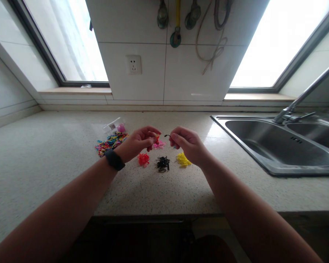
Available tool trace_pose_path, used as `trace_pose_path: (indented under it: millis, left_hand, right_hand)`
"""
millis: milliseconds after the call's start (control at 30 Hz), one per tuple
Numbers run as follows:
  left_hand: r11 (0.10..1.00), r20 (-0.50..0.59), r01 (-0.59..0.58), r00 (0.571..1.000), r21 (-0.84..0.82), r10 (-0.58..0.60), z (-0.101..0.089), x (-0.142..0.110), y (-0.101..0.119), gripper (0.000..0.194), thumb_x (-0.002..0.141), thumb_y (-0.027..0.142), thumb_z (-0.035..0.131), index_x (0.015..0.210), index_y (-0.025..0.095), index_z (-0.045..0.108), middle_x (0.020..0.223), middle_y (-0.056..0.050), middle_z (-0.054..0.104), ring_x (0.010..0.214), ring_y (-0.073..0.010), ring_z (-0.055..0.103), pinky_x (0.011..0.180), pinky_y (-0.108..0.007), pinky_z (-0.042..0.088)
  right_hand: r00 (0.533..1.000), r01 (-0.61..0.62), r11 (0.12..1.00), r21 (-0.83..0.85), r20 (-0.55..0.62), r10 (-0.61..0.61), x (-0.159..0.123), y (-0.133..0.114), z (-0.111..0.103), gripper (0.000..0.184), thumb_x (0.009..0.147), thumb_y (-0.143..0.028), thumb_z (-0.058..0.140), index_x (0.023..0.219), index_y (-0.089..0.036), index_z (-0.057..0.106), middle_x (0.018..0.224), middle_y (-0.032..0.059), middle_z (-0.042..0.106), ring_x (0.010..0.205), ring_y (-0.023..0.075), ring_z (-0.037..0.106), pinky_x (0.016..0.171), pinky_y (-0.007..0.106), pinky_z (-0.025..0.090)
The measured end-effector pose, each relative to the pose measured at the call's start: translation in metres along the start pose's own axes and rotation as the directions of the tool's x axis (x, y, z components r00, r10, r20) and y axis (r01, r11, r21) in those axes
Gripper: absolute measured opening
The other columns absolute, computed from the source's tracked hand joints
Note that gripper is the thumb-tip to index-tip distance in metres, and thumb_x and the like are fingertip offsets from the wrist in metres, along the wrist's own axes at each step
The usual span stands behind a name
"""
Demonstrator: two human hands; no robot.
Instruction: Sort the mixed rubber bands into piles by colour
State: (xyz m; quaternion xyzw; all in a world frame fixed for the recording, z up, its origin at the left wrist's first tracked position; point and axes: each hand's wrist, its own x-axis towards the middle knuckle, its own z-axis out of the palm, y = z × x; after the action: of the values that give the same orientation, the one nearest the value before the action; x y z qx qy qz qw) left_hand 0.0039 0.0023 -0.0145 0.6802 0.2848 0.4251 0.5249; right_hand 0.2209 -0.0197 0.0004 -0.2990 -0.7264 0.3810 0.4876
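My right hand (186,143) pinches a small black rubber band (167,135) between thumb and fingers. To its left, my left hand (142,139) has its fingers closed on a few small red and yellow rubber bands (157,138). A mixed-colour pile of rubber bands (109,143) lies beside my left wrist. Single-colour piles are spread under and in front of my hands: red bands (143,159), black bands (162,164), yellow bands (183,160) and pink bands (159,145). A bit of blue shows beneath my right hand, mostly hidden by it.
A clear plastic bag (113,125) with a pink ball (121,128) lies behind the mixed pile. On the right, a steel double sink (241,146) with a faucet (290,111) is set into the speckled countertop (57,153). A tiled wall with a socket (133,64) rises behind.
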Motion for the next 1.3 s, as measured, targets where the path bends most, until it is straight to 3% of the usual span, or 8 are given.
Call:
trace_pose_path:
  millis: [233,367,533,667,767,900,1100,1300]
  left_hand:
    - [1.0,0.001,0.002,1.0,0.007,-0.002,-0.001,0.0,-0.001,0.024,0.085,0.016,0.061,0.109,0.016,0.064,0.08,0.001,0.061,0.059,-0.0068,0.053,0.056,-0.021,0.046]
    - [1.0,-0.019,0.0,1.0,0.011,0.0,-0.001,0.0,0.0,0.023,0.085,0.016,0.061,0.107,0.016,0.064,0.08,0.0,0.061,0.059,-0.0068,0.053,0.056,-0.021,0.046]
    - [1.0,-0.055,-0.014,0.998,0.026,0.015,-0.002,0.001,-0.001,0.021,0.084,0.016,0.061,0.105,0.015,0.063,0.08,0.0,0.062,0.059,-0.0071,0.053,0.055,-0.021,0.046]
    - [0.997,-0.112,-0.034,0.993,0.063,0.041,-0.004,0.003,-0.001,0.019,0.084,0.017,0.061,0.103,0.015,0.062,0.082,-0.002,0.064,0.065,-0.0089,0.055,0.055,-0.021,0.045]
    - [0.996,-0.128,-0.025,0.991,0.086,0.036,-0.004,0.003,-0.001,0.02,0.083,0.017,0.062,0.103,0.015,0.061,0.083,-0.002,0.065,0.066,-0.0091,0.056,0.055,-0.021,0.045]
    - [0.994,-0.107,0.005,0.994,0.106,0.006,-0.001,0.003,0.0,0.019,0.082,0.019,0.064,0.101,0.014,0.062,0.079,-0.001,0.064,0.064,-0.0093,0.056,0.054,-0.021,0.044]
    - [0.988,-0.053,0.037,0.998,0.149,-0.03,0.001,0.002,0.0,0.02,0.083,0.023,0.065,0.101,0.014,0.061,0.078,-0.001,0.063,0.065,-0.0097,0.056,0.056,-0.022,0.046]
    - [0.982,-0.043,0.052,0.998,0.184,-0.045,0.001,0.002,0.002,0.021,0.084,0.026,0.068,0.1,0.013,0.063,0.083,-0.003,0.065,0.066,-0.0097,0.055,0.056,-0.022,0.046]
  right_hand:
    - [1.0,-0.005,0.999,-0.048,0.029,0.006,-0.001,0.003,0.004,0.02,0.091,-0.029,0.054,0.074,-0.019,0.057,0.065,-0.002,0.054,0.057,0.0095,0.043,0.053,0.026,0.034]
    - [0.998,0.03,0.985,-0.17,0.055,-0.02,-0.003,0.007,0.002,0.017,0.091,-0.028,0.055,0.078,-0.018,0.058,0.066,-0.0022,0.053,0.059,0.0097,0.042,0.054,0.026,0.033]
    - [0.981,0.165,0.867,-0.47,0.168,-0.095,-0.006,0.005,-0.004,0.015,0.092,-0.026,0.054,0.081,-0.018,0.061,0.067,-0.0024,0.053,0.061,0.0099,0.044,0.059,0.026,0.033]
    - [0.948,0.236,0.751,-0.617,0.315,-0.039,-0.006,0.007,-0.007,0.014,0.092,-0.025,0.055,0.082,-0.018,0.062,0.073,-0.0002,0.059,0.065,0.0113,0.049,0.063,0.027,0.034]
    - [0.909,0.287,0.68,-0.675,0.417,0.029,-0.005,0.012,-0.006,0.011,0.091,-0.022,0.057,0.082,-0.019,0.064,0.077,0.0022,0.064,0.073,0.0142,0.054,0.068,0.028,0.036]
    - [0.877,0.315,0.667,-0.675,0.476,0.067,-0.004,0.02,-0.006,0.01,0.09,-0.024,0.06,0.082,-0.021,0.065,0.08,0.0032,0.067,0.078,0.016,0.059,0.071,0.029,0.039]
    - [0.905,0.28,0.681,-0.677,0.422,0.048,-0.004,0.019,-0.007,0.01,0.088,-0.029,0.065,0.083,-0.021,0.066,0.08,0.0024,0.067,0.076,0.0152,0.059,0.07,0.028,0.039]
    - [0.981,0.169,0.81,-0.562,0.175,-0.084,-0.003,0.01,-0.004,0.01,0.089,-0.03,0.063,0.091,-0.02,0.062,0.078,-0.0008,0.064,0.063,0.0104,0.051,0.062,0.026,0.039]
